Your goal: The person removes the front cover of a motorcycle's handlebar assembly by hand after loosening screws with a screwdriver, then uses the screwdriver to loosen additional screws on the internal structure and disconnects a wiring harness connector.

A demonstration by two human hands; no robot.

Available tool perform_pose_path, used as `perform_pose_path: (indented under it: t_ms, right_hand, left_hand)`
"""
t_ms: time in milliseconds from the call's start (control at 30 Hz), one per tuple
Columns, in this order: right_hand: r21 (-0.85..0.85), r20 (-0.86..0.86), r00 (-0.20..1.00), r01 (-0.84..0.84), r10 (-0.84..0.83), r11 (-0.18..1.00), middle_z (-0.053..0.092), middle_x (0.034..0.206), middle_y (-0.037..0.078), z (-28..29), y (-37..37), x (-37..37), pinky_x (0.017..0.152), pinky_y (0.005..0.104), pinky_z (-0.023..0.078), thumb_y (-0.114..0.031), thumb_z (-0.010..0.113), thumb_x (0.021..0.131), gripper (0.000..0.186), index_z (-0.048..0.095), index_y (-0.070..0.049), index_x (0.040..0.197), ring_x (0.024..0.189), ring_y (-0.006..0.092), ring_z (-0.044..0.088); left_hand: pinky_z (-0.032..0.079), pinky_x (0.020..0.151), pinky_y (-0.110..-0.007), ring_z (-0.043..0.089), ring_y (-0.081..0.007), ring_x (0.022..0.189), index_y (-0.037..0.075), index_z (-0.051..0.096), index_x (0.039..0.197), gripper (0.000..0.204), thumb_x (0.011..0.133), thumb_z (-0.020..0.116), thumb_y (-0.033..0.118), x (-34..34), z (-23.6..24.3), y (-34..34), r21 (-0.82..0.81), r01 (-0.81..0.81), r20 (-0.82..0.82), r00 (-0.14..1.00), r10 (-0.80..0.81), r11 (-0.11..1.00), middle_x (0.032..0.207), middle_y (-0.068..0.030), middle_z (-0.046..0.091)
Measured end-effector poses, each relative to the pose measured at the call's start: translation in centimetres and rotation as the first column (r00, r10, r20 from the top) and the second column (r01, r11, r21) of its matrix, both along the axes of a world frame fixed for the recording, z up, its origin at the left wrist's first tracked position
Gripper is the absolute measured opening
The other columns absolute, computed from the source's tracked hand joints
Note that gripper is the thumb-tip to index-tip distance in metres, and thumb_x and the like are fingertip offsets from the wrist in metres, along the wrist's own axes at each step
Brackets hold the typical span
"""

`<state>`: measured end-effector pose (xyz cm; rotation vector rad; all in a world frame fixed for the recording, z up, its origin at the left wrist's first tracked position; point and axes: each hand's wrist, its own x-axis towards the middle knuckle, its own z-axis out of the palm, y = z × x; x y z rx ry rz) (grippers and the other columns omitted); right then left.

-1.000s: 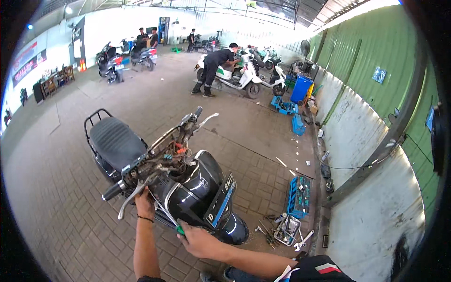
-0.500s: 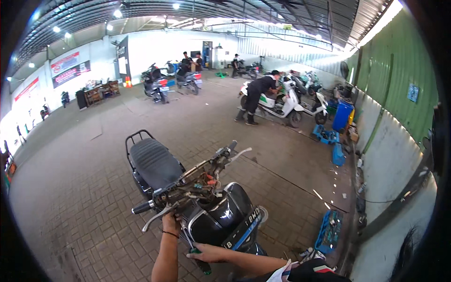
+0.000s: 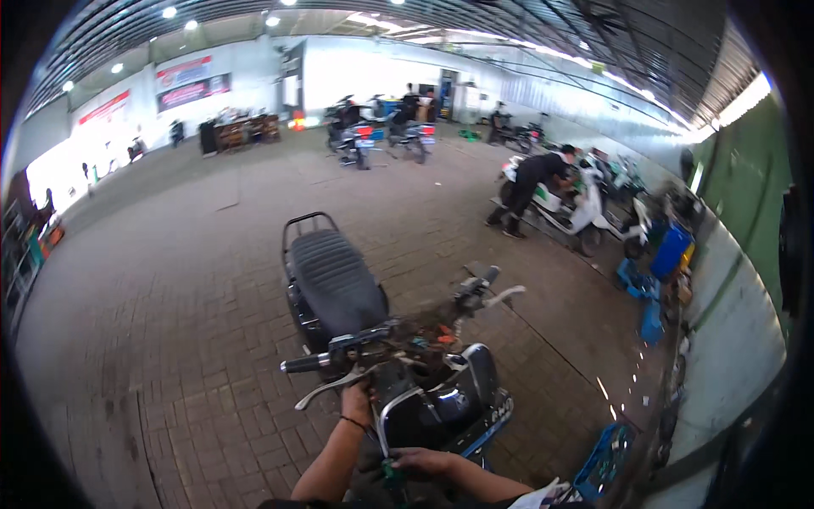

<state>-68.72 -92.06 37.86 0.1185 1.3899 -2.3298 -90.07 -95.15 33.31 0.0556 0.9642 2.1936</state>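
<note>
In front of me stands a black scooter (image 3: pixel 441 399), its front toward me and its ribbed seat (image 3: pixel 339 271) beyond. The handlebar (image 3: pixel 377 337) is uncovered, with wires and a red part (image 3: pixel 445 335) showing. My left hand (image 3: pixel 356 400) reaches up below the brake lever (image 3: pixel 329 388) against the edge of the front panel; its fingers are hidden there. Lower down, at the near edge of the panel, my right hand (image 3: pixel 421 461) is closed around a green-handled screwdriver (image 3: pixel 393 468). Its tip cannot be made out against the scooter.
A blue tool tray (image 3: pixel 604 454) lies on the floor at right, near the wall (image 3: pixel 738 365). Farther off, a person (image 3: pixel 534 182) in dark clothes bends over a white scooter (image 3: pixel 589 212). Blue bins (image 3: pixel 670 250) stand beside it. More scooters (image 3: pixel 348 140) and people are at the back.
My view has swung left, so the scooter and the room appear farther right. Both hands stay at the front panel, the right one still on the screwdriver.
</note>
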Motion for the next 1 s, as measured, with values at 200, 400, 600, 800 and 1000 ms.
perform_pose_path:
  t_ms: [200,400,600,800,1000]
  right_hand:
    - [0.546,0.010,0.990,0.111,-0.139,0.830,0.061,0.093,0.005,0.8,-1.2,-0.2,0.081,0.0278,0.043,-0.021,0.060,0.089,0.035,0.057,0.000,0.118,0.087,0.0127,0.053]
    - [0.282,-0.013,0.972,0.230,-0.236,0.932,0.063,0.102,0.011,1.9,-2.2,0.2,0.078,0.0328,0.050,-0.021,0.063,0.086,0.044,0.048,-0.001,0.122,0.089,0.0218,0.061]
    - [0.604,-0.146,0.984,0.168,-0.099,0.779,0.063,0.104,0.009,3.4,-1.7,-0.5,0.076,0.0314,0.051,-0.010,0.063,0.083,0.049,0.045,-0.002,0.128,0.087,0.0203,0.062]
    - [0.305,0.226,0.937,0.191,-0.266,0.933,0.062,0.106,0.005,5.7,-2.2,-0.5,0.077,0.0277,0.048,-0.010,0.066,0.080,0.048,0.051,0.000,0.124,0.088,0.0147,0.058]
    - [0.349,-0.043,0.989,0.150,-0.144,0.925,0.062,0.108,0.005,5.5,-1.6,-1.1,0.082,0.0290,0.047,-0.008,0.066,0.080,0.050,0.049,0.000,0.126,0.094,0.0164,0.057]
  left_hand:
    - [0.037,0.043,-0.028,0.050,-0.0134,0.052,0.006,0.063,0.082,0.014,0.085,0.052,0.013,2.2,1.2,1.1,-0.242,0.014,-0.013,1.000,-0.018,0.970,0.066,-0.0045,0.056]
    - [0.036,0.043,-0.028,0.048,-0.0124,0.051,0.005,0.062,0.090,0.015,0.086,0.049,0.012,2.7,3.5,0.4,-0.101,0.002,0.049,0.999,0.003,0.995,0.066,-0.0038,0.055]
    - [0.037,0.043,-0.028,0.049,-0.0132,0.053,0.003,0.060,0.092,0.014,0.087,0.049,0.010,2.3,2.5,0.5,-0.164,0.025,-0.042,0.999,-0.032,0.986,0.069,-0.0055,0.053]
    - [0.040,0.047,-0.027,0.050,-0.0123,0.059,0.004,0.061,0.093,0.015,0.087,0.049,0.011,2.3,0.6,1.0,-0.138,-0.126,-0.375,0.925,0.066,0.982,0.074,-0.0049,0.055]
    - [0.039,0.045,-0.028,0.051,-0.0121,0.053,0.001,0.061,0.088,0.018,0.090,0.047,0.012,2.1,1.9,0.3,-0.082,-0.037,-0.162,0.987,0.024,0.996,0.068,-0.0060,0.056]
